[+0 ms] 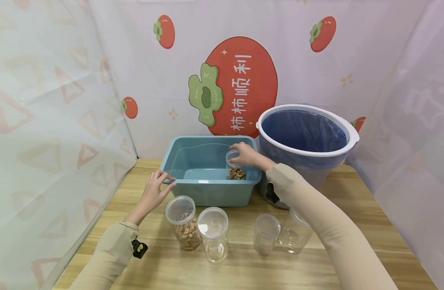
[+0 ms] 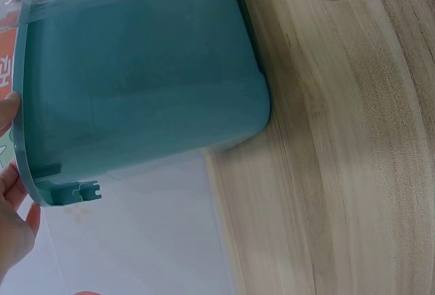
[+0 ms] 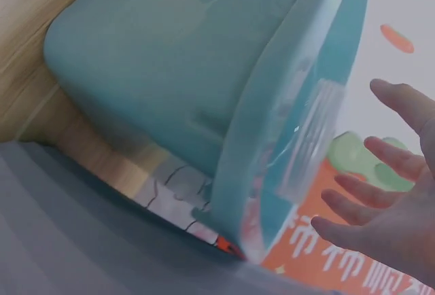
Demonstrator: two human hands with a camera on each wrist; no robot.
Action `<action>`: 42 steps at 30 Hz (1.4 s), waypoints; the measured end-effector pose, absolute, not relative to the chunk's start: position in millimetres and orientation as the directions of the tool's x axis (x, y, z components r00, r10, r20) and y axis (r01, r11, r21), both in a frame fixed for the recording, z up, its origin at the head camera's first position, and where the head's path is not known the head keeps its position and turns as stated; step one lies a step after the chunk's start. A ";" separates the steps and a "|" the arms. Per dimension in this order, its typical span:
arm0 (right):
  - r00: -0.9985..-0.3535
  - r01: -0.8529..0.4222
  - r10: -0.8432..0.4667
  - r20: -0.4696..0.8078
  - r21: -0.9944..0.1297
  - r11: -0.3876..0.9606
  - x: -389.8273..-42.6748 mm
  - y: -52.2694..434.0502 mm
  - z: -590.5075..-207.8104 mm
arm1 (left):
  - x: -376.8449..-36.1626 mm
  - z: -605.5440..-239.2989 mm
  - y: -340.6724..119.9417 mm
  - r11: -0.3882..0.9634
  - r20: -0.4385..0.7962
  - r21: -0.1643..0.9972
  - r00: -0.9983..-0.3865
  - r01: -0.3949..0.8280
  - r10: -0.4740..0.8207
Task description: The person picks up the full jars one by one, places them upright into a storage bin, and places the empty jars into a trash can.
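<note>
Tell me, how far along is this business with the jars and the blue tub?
Early on, it seems. One small jar of nuts is already down inside the teal tub, with the right hand on its lid. The left hand grips the tub's front rim. Four jars wait on the table: one with nuts and three clear ones that look empty.

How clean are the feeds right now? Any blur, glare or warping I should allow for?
Head view: sharp and evenly lit, faint shadows, wide-angle bowing at the edges; right hand on the small jar in the teal tub reads clearly. Left wrist view: crisp on the tub wall and table, left hand cropped. Right wrist view: soft, fingers blurred, the jar smeared behind the tub's rim.
</note>
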State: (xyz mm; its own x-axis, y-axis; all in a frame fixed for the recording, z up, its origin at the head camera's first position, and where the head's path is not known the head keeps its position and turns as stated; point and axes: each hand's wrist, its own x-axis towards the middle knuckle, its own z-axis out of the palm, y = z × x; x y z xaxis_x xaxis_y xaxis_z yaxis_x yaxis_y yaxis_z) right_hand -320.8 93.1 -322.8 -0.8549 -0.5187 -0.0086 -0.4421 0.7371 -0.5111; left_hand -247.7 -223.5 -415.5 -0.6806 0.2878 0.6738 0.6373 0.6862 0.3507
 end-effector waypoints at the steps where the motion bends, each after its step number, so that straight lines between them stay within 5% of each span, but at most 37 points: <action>1: -0.853 -0.448 -0.521 0.001 -0.511 0.733 -318.7 92.1 -321.2 | -247.7 -415.2 -223.7 0.687 0.673 0.350 -0.681 0.637 0.288; 17: -0.826 -0.489 -0.560 0.062 -0.574 0.657 -289.9 75.7 -307.6 | -246.9 -414.8 -223.9 0.682 0.678 0.351 -0.676 0.642 0.288; 42: -0.659 -0.651 -0.740 0.137 -0.595 0.470 -249.7 36.7 -310.6 | -248.5 -413.4 -224.8 0.681 0.658 0.369 -0.695 0.632 0.288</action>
